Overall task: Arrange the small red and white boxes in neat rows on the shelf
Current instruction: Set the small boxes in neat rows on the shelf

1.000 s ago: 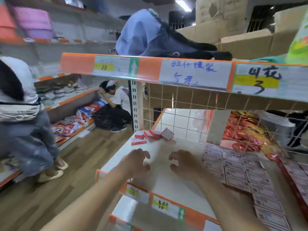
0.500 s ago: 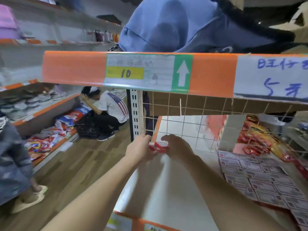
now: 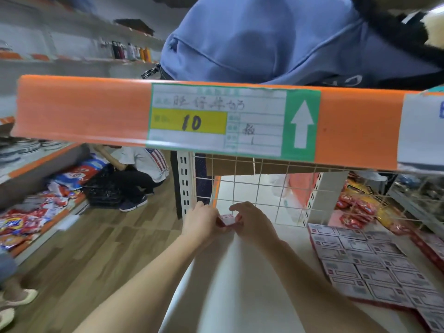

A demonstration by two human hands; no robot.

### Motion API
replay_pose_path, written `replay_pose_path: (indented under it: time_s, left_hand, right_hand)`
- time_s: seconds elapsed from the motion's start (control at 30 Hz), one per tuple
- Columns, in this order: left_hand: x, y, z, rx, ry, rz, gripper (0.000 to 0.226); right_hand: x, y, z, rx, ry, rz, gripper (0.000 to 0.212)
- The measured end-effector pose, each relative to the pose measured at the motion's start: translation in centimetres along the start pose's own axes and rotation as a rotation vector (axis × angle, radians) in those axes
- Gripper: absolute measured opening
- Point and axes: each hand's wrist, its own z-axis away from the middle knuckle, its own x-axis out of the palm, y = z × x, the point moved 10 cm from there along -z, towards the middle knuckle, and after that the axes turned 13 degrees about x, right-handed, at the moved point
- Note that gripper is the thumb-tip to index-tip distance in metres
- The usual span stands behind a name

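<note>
- Pinching a loose box between left hand and right hand. Fingers of both curled in on it, left from the left side, right over the top and right side.
- Only one red and white box visible in the gap; cannot tell about any more hidden under the palms.
- Working at the far left corner of the shelf, close to the wire grid at the back, below the orange price strip.
- Done so far, by the look: a block of boxes laid flat in tight rows on the right of the shelf, edges touching, well apart from the hands.
- Between block and hands: bare white shelf, no boxes seen there.
- Left to do, as a judgement: carry the held box across, set it flush against the block's left edge, then repeat for any strays in the corner.
- Progress estimate: mostly through, down to stragglers. No full count possible, with the block cut off at bottom right.
- Not part of the job: red snack packets beyond the grid, blue backpack on the level above.
</note>
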Motion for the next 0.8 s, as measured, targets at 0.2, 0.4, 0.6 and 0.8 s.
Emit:
replay_pose_path:
  time_s: [0.2, 0.4, 0.6, 0.8]
  left_hand:
    - [-0.9, 0.2, 3.1, 0.151, 0.103, 0.063, 0.066]
    - [-0.5, 1.2, 7.1, 0.138, 0.071, 0.146, 0.053]
    - [1.1, 0.7, 9.1, 0.092, 0.028, 0.282, 0.056]
    - [1.4, -0.3, 9.4, 0.023, 0.080, 0.384, 0.054]
  right_hand:
    - [1.3, -0.9, 1.8, -0.229, -0.168, 0.085, 0.053]
    - [3.0, -1.5, 3.8, -0.282, -0.257, 0.182, 0.048]
    - [2.4, -1.2, 4.8, -0.246, -0.275, 0.224, 0.057]
    - [-0.3, 1.4, 6.8, -0.182, -0.179, 0.150, 0.047]
